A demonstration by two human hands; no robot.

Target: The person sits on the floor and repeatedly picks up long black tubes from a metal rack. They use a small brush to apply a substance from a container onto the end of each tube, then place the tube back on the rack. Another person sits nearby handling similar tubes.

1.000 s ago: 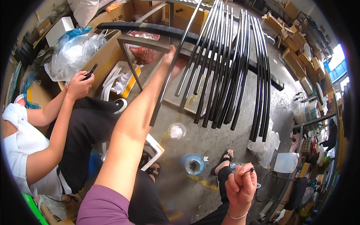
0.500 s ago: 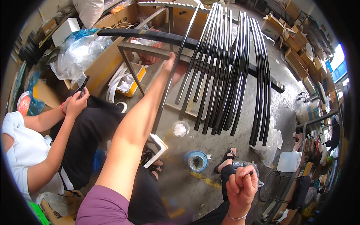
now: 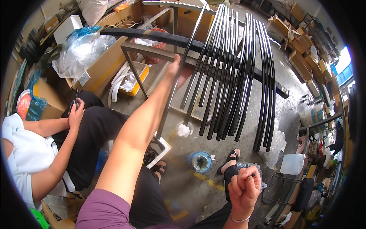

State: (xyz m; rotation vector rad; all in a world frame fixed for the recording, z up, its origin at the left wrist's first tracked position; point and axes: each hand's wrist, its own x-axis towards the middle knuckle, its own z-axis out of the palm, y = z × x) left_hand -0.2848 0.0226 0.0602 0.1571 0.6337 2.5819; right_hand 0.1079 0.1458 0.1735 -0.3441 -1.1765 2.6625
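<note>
A row of long, glossy black tubes (image 3: 228, 80) lies across a black padded bar (image 3: 152, 35), their near ends jutting toward me. My left hand (image 3: 179, 70) is stretched out to the leftmost tube (image 3: 170, 95); this tube runs across the palm, thumb on its left side, with the fingers partly hidden behind it. Lower right, my right hand (image 3: 244, 187) is raised and closed, pinching a tiny dark piece (image 3: 253, 175) between thumb and fingertips. That piece is too small to name.
At left sits a person in a white shirt (image 3: 26, 152), holding a small dark object. Below the tubes stand a clear cup of white bits (image 3: 184, 130) and a blue round container (image 3: 199, 162). A metal frame (image 3: 131, 61) supports the bar. At right is a translucent jug (image 3: 293, 164).
The seated person's hands have dropped a little toward the lap. My hands keep nearly the same pose; the tubes shift only slightly in the picture.
</note>
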